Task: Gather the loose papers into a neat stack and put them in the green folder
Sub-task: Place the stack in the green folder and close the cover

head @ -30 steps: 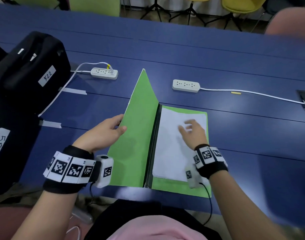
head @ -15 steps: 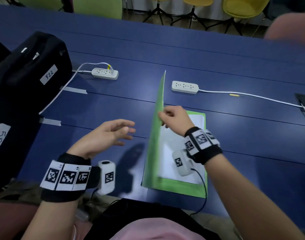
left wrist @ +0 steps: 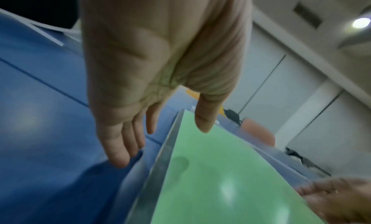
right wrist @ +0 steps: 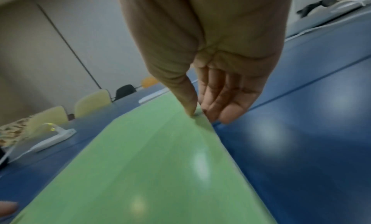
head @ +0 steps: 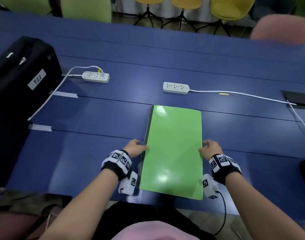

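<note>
Closed green folder (head: 173, 149) flat on the table (head: 96, 144); left hand (head: 135, 148), fingers straight, beside its spine; right hand (head: 211, 148), fingers straight, thumb pressing the opposite edge.

On the blue table (head: 113, 118), a black case (head: 25, 66) labelled 522 sits at ten o'clock, one white power strip (head: 95, 77) at eleven, a second power strip (head: 176, 88) at twelve; yellow chairs (head: 231, 7) beyond.

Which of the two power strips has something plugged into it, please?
The left strip, nearer the black bag: a white cable with a yellow band plugs into it. The right strip has empty sockets.
</note>
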A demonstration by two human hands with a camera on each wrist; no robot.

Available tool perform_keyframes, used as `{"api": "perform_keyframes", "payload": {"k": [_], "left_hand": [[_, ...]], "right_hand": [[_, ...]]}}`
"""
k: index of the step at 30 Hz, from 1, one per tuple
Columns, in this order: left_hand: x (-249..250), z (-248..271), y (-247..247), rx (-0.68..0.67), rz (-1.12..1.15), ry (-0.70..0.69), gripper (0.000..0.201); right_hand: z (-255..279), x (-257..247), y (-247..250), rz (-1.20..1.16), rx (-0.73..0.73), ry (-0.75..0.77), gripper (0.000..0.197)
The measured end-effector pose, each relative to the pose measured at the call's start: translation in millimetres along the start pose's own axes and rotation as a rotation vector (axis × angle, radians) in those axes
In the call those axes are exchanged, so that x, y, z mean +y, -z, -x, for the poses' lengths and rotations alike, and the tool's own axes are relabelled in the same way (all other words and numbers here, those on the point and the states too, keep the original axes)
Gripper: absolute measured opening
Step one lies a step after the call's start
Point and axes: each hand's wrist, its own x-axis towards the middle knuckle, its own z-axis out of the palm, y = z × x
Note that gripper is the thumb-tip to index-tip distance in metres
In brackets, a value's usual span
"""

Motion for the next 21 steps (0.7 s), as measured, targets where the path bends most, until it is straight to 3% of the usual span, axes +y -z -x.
{"api": "perform_keyframes", "payload": {"k": [3, 9, 12, 15, 18, 21], "left_hand": [[-0.9, -12.9, -24.5, 0.039, -0.073, -0.015, 0.074], [-5.8, -18.0, -25.3, 0.044, 0.045, -0.014, 0.067], [-10.9, -19.5, -10.7, 0.082, 0.098, 0.009, 0.060], [-17.9, -16.8, 10.7, 0.140, 0.121, 0.020, 0.048], [-25.8, -18.7, 31.0, 0.179, 0.136, 0.039, 0.051], [-28.6, -17.9, 42.6, 0.200, 0.130, 0.042, 0.052]], "right_hand": [[5.5, -4.1, -16.5, 0.042, -0.047, -0.130, 0.040], [6.9, -20.1, -44.2, -0.002, -0.106, -0.234, 0.040], [7.1, -31.2, -49.3, -0.075, -0.135, -0.219, 0.040], [5.6, -50.7, -60.0, -0.129, -0.165, -0.160, 0.025], [-0.2, -65.5, -75.3, -0.179, -0.179, -0.108, 0.035], [5.6, -78.3, -80.9, -0.173, -0.217, -0.081, 0.023]]}}
